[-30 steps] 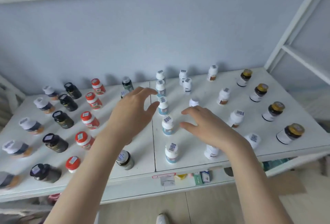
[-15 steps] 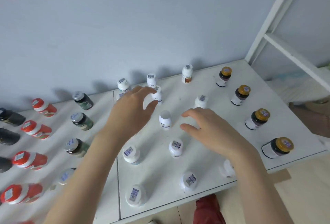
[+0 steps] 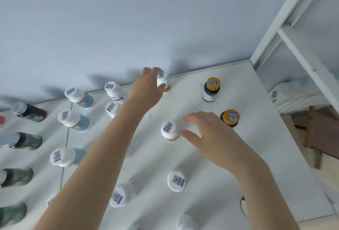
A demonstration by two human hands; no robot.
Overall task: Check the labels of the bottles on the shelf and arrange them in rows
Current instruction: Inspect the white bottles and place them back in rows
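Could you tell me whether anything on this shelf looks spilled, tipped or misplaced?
Nothing stands out: the bottles appear upright and capped, including the white bottle the left hand grips; no spill, only faint scuffing on the shelf.

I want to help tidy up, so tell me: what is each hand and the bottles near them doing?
Left hand: grips the back white bottle.
Back white bottle: upright, capped.
Right hand: open, beside the middle white bottle.
Middle white bottle: upright, capped, not gripped.
Gold-capped bottles: upright, capped.
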